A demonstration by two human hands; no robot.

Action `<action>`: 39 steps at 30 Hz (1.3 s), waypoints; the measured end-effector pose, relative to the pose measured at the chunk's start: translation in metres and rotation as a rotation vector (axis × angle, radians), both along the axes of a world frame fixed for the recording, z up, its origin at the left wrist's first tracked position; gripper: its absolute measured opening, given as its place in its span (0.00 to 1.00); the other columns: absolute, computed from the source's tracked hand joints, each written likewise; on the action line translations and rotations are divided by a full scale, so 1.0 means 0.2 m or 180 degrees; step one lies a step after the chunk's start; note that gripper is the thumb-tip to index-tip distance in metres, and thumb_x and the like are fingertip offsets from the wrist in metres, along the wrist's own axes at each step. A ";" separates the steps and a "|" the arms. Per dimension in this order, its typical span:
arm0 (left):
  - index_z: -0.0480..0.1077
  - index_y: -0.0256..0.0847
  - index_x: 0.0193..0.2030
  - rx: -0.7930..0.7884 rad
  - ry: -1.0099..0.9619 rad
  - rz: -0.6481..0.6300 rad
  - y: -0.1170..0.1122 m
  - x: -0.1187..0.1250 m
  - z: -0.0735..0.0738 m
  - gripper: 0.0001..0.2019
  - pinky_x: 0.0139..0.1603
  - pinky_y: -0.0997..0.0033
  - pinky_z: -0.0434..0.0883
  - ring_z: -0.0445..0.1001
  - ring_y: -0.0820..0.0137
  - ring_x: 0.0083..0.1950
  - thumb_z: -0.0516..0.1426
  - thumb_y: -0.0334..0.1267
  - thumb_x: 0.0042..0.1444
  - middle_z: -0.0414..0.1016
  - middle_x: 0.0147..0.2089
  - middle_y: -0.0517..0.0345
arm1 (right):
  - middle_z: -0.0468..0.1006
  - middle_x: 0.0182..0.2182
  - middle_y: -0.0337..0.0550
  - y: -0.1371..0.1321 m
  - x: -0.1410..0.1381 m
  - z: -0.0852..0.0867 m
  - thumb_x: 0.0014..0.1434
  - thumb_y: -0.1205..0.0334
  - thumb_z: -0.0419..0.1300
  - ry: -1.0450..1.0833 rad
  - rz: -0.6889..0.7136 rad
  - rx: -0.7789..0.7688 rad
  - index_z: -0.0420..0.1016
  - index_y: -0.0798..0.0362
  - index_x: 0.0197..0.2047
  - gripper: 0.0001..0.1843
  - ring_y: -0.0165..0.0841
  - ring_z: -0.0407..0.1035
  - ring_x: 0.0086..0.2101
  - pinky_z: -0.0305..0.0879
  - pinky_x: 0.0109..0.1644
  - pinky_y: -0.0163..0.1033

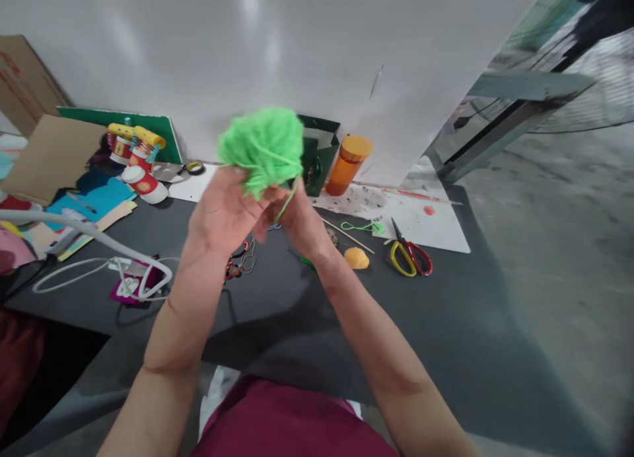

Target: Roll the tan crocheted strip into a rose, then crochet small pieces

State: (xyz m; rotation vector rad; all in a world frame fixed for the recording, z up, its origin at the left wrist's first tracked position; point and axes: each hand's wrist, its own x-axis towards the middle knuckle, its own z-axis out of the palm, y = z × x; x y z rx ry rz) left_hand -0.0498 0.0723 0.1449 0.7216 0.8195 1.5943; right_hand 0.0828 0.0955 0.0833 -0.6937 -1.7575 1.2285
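A fluffy bright green yarn pom-pom (262, 146) is raised above the dark table (347, 312). My left hand (222, 209) grips its underside with closed fingers. My right hand (300, 222) is closed beside it, pinching a green strand (290, 199) that runs down from the pom-pom. Both hands touch each other below the ball.
On the table lie yellow and red scissors (411, 255), an orange lump (356, 257), a wooden stick (347, 236), a green yarn scrap (364, 227), and white paper (421, 222). An orange jar (348, 164), a green bag (319, 154), paper-cup crafts (136, 160) and a white cable (99, 259) stand around.
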 end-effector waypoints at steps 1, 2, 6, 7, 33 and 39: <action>0.72 0.43 0.35 -0.0025 -0.0200 0.0147 -0.05 -0.02 0.02 0.05 0.32 0.74 0.77 0.77 0.70 0.34 0.56 0.37 0.61 0.77 0.31 0.61 | 0.71 0.21 0.37 -0.06 0.03 0.00 0.70 0.36 0.38 0.0177 0.0393 -0.0342 0.79 0.51 0.42 0.36 0.30 0.66 0.22 0.67 0.29 0.38; 0.71 0.43 0.34 -0.0079 -0.0431 0.0188 -0.09 -0.05 0.03 0.08 0.30 0.76 0.76 0.76 0.72 0.31 0.54 0.38 0.63 0.76 0.29 0.61 | 0.65 0.18 0.32 -0.12 0.07 -0.01 0.67 0.37 0.52 0.0286 0.0444 -0.0525 0.79 0.51 0.36 0.28 0.27 0.59 0.19 0.61 0.25 0.35; 0.69 0.37 0.39 0.0188 -0.1447 0.0216 -0.23 -0.20 0.00 0.11 0.29 0.86 0.74 0.71 0.81 0.26 0.50 0.41 0.66 0.74 0.32 0.57 | 0.64 0.17 0.32 -0.33 0.35 -0.01 0.63 0.42 0.62 0.0871 -0.0104 -0.0800 0.73 0.51 0.26 0.23 0.25 0.53 0.19 0.52 0.24 0.34; 0.69 0.35 0.41 0.0229 -0.1610 0.0290 -0.25 -0.23 -0.03 0.11 0.31 0.89 0.74 0.72 0.83 0.27 0.52 0.42 0.65 0.74 0.33 0.56 | 0.65 0.17 0.33 -0.39 0.43 -0.02 0.61 0.43 0.64 0.0897 -0.0156 -0.0827 0.73 0.51 0.25 0.22 0.26 0.56 0.20 0.54 0.25 0.35; 0.58 0.46 0.72 0.0159 0.3428 -0.1380 -0.58 0.17 -0.56 0.34 0.43 0.64 0.75 0.73 0.57 0.59 0.59 0.41 0.59 0.63 0.69 0.41 | 0.71 0.20 0.34 -0.85 0.61 -0.20 0.62 0.56 0.59 -0.1541 -0.0564 -0.1138 0.75 0.50 0.29 0.11 0.26 0.59 0.22 0.54 0.27 0.34; 0.80 0.34 0.41 -0.0733 0.2218 -0.2889 -0.63 0.29 -0.60 0.20 0.27 0.74 0.60 0.60 0.75 0.24 0.57 0.51 0.61 0.61 0.20 0.64 | 0.75 0.22 0.37 -0.79 0.66 -0.21 0.59 0.52 0.62 -0.1341 -0.0780 -0.1294 0.75 0.51 0.28 0.13 0.27 0.62 0.23 0.57 0.27 0.33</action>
